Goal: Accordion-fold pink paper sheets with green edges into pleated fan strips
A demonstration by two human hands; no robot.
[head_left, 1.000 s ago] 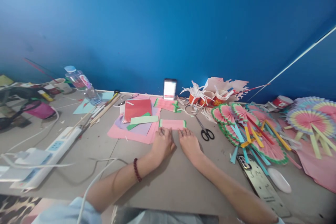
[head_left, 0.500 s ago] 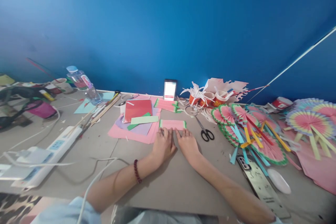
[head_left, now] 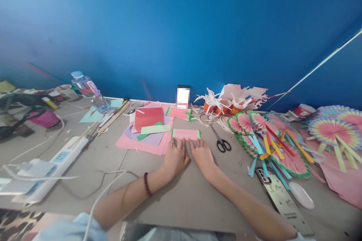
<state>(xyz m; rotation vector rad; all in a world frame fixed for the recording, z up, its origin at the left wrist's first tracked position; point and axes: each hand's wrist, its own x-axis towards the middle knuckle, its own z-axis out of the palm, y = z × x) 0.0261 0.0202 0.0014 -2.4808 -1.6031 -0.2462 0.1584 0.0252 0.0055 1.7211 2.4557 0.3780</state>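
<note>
A pink paper strip with green ends (head_left: pixel 186 134) lies flat on the table in front of me, its near edge under my fingertips. My left hand (head_left: pixel 175 156), with a dark red bead bracelet on the wrist, has its fingers curled down on the strip's near left edge. At the near right edge, my right hand (head_left: pixel 202 156) holds the same strip, thumb side towards the left hand. The thumbs are partly hidden. Just beyond the strip sits a pleated pink paper with green edges (head_left: pixel 179 113). Black-handled scissors (head_left: pixel 223 145) rest to the right of my right hand.
Left of the strip are pink sheets (head_left: pixel 126 141), a red paper pack (head_left: pixel 148 118) and a pale green strip (head_left: pixel 155 129). Paper fans (head_left: pixel 291 158) and a phone (head_left: pixel 283 199) lie right. A power strip (head_left: pixel 59 162), white cable (head_left: pixel 98 199) and bottle (head_left: pixel 98 101) stand left.
Hardly anything differs. Both hands stay at the near edge of the pink paper strip, with only a very slight shift of the fingers and arms.
</note>
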